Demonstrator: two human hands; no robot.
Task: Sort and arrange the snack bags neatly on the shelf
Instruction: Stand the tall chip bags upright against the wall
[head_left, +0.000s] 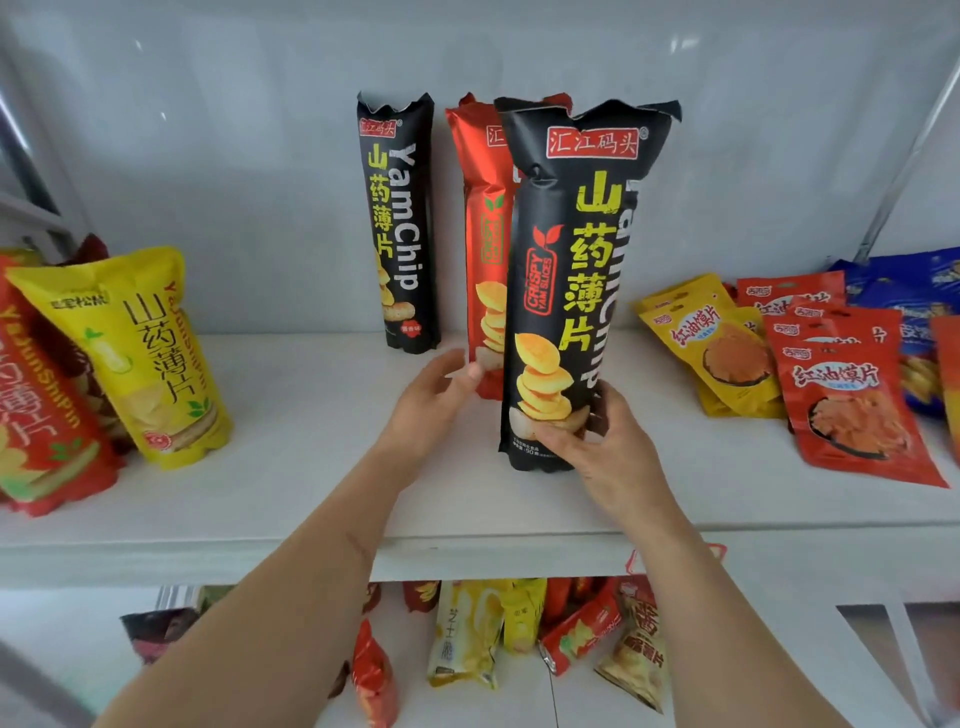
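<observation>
- Black yam-chip bag, front (571, 291): held upright in my right hand (597, 447), fingers curled round its lower end. Its base is at the front part of the shelf; whether it rests on the board or hangs just clear I cannot tell. I judge the low grip keeps the tall bag vertical while I line it up.
- Red yam-chip bag (485, 234): stands upright just behind the front black bag. My left hand (436, 395) pinches its lower edge between thumb and fingertips, likely to steady or square it.
- Second black yam-chip bag (400, 223): stands alone against the back wall, left of the red one; apparently the start of the upright row.
- Yellow yam-chip bag (156, 358): leans at the left over red bags (41, 415), unsorted.
- Flat red and yellow pouches (841, 395): overlapping pile at the right, blue packs (904, 291) behind.
- White shelf (311, 467): smooth board, pale glossy back wall, metal upright at the right.
- Lower shelf (727, 675): mixed snack bags (519, 634) lying jumbled.
</observation>
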